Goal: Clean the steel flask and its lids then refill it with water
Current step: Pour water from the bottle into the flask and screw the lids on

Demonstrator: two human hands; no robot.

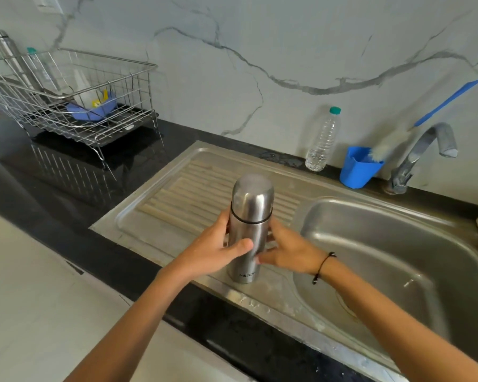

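Hands meet on the steel flask (249, 230), which stands upright on the near edge of the ribbed draining board (177, 188), just left of the sink basin (398, 244). The left hand (218, 249) wraps its body, thumb across the front; the right hand (284, 252) rests open-fingered against the other side, so the grip is mostly the left's. Its domed outer lid (253, 194) is on. Wet steel could slip while the lid is twisted, and the flask stands close enough to the counter edge to tip off. Far right, the tap (425, 153) is clear to reach; a blue cup (356, 169) with a brush (389, 144) and a plastic bottle (323, 142) line the wall. A dish rack (66, 92) sits well apart, far left.
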